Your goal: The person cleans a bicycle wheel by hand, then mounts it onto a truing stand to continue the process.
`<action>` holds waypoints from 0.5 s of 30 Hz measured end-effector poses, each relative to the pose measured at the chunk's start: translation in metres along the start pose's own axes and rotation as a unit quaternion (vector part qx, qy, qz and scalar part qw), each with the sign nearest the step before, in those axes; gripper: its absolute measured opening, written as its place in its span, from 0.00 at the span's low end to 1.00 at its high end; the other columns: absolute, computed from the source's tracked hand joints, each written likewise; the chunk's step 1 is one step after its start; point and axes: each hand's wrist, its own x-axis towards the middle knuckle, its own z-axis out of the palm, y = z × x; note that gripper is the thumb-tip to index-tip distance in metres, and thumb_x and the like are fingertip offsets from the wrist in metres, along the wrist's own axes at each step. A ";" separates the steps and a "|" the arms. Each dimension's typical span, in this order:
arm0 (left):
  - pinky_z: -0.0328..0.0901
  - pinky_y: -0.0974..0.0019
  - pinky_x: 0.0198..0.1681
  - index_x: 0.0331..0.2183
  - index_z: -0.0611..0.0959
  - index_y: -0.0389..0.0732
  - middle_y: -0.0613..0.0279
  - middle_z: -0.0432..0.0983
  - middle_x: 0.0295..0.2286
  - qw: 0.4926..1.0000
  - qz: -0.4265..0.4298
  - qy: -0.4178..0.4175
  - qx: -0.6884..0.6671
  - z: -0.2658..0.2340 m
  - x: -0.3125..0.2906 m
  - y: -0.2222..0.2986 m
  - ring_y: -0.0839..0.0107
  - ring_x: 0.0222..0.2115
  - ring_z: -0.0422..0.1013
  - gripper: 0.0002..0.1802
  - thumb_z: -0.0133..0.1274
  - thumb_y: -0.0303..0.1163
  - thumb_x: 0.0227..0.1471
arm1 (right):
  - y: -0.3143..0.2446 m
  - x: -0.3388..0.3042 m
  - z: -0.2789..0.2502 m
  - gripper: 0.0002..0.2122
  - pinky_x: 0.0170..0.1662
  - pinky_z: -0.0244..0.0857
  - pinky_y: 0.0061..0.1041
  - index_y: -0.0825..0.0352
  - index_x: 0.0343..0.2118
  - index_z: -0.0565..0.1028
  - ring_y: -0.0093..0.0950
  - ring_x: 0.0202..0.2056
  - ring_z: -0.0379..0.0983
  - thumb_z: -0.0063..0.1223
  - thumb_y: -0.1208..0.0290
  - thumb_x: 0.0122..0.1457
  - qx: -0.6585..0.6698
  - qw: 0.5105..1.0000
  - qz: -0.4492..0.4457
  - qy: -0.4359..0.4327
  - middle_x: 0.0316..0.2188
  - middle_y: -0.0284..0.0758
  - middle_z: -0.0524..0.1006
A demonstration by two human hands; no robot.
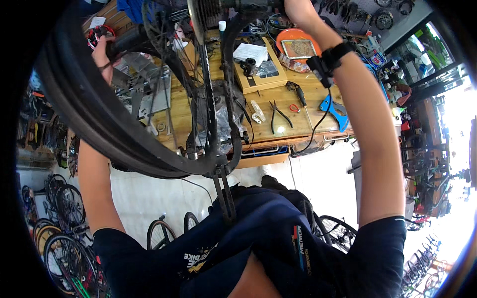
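Note:
A black spoked bicycle wheel (94, 119) stands upright at the left, close in front of me. It sits in a black metal stand with a curved arm (228, 74) and narrow jaws near the rim. My left hand (102, 51), beyond the wheel, is closed at the end of a black cylindrical part (130, 40); the tyre and rim hide some of that arm. At the top edge my right hand (298, 14) reaches to the end of a black horizontal cylinder (253, 5). Its fingers are cut off by the picture's edge. Beside that cylinder is the toothed cassette (199, 17).
On the wooden workbench (278, 99) lie pliers (280, 117), a screwdriver (302, 99), a blue tool (335, 113), a cardboard box (266, 82) and an orange dish (293, 37). Below is an open drawer (263, 160). Bicycles (64, 248) stand behind at the left.

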 end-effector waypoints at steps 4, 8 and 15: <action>0.58 0.67 0.22 0.44 0.75 0.34 0.58 0.73 0.23 0.992 -0.008 0.009 -0.129 0.057 -0.017 0.024 0.73 0.19 0.64 0.26 0.36 0.48 0.65 | 0.000 0.011 -0.014 0.25 0.15 0.55 0.33 0.69 0.21 0.72 0.32 0.11 0.63 0.33 0.53 0.65 0.070 0.967 0.215 -0.117 0.11 0.36 0.68; 0.61 0.68 0.26 0.42 0.76 0.36 0.60 0.74 0.27 0.987 -0.072 0.126 -0.063 0.074 -0.044 0.051 0.71 0.23 0.67 0.28 0.35 0.52 0.64 | 0.003 -0.016 -0.019 0.31 0.15 0.52 0.23 0.62 0.27 0.73 0.25 0.12 0.58 0.31 0.35 0.62 0.367 0.873 0.282 -0.153 0.15 0.28 0.68; 0.63 0.69 0.40 0.41 0.76 0.36 0.63 0.72 0.32 0.990 -0.108 -0.021 0.092 0.052 -0.258 0.011 0.74 0.35 0.68 0.20 0.42 0.44 0.63 | 0.227 -0.225 -0.013 0.24 0.48 0.66 0.44 0.72 0.47 0.70 0.49 0.45 0.72 0.54 0.57 0.56 -0.241 0.895 0.198 -0.319 0.40 0.55 0.75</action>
